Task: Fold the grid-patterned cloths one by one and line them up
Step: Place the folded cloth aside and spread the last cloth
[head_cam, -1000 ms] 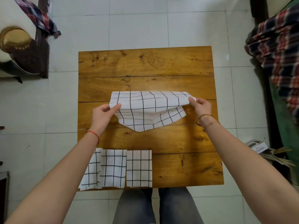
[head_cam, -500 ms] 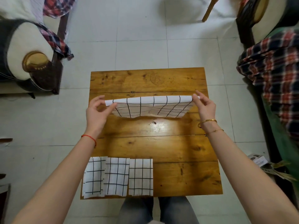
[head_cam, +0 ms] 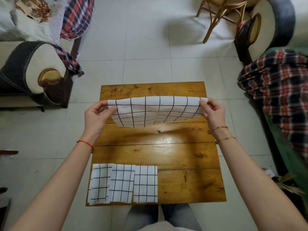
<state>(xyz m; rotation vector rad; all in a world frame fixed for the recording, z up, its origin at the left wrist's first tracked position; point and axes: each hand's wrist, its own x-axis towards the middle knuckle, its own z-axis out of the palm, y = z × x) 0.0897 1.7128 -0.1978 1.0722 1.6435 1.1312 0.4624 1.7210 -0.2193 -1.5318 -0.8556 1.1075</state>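
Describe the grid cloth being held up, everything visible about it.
The white fabric cloth with black grid lines hangs doubled over above the wooden table's far half, its top fold stretched level and the lower edges sagging unevenly. The left hand pinches its left end, the right hand its right end. It looks thin and soft.

Both hands hold a grid-patterned cloth (head_cam: 156, 110) stretched above the far half of the wooden worktop (head_cam: 175, 152): the left hand (head_cam: 95, 116) pinches its left end, the right hand (head_cam: 212, 110) its right end. Three folded cloths (head_cam: 124, 183) lie in a row along the near-left edge.
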